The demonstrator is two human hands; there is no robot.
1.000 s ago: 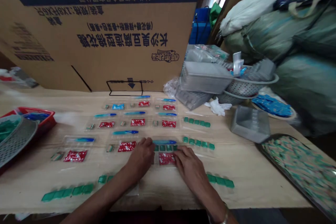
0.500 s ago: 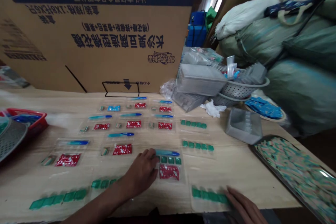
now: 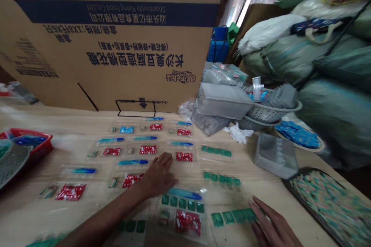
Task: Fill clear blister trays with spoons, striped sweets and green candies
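Note:
My left hand (image 3: 158,175) lies flat with fingers apart on the clear plastic, between a red sachet (image 3: 131,180) and a blue plastic spoon (image 3: 184,193). That spoon sits in a clear bag (image 3: 181,225) with a row of small green squares and a red sachet (image 3: 188,222). At the lower right, my right hand (image 3: 268,222) has its fingertips at the end of a strip of green squares (image 3: 233,216) and holds nothing. Further clear sheets with spoons, sachets and green strips lie in rows across the wooden table (image 3: 72,117).
A large printed cardboard sheet (image 3: 116,54) stands behind the table. Grey plastic trays and a perforated basket (image 3: 268,112) are piled at the back right, beside stuffed sacks (image 3: 333,96). A metal tray of green pieces (image 3: 327,208) sits at the right, a red basket (image 3: 29,142) at the left.
My right hand has drawn back from the bag toward the lower right, to the green strip. The bag has shifted toward me. The whole view has tilted slightly.

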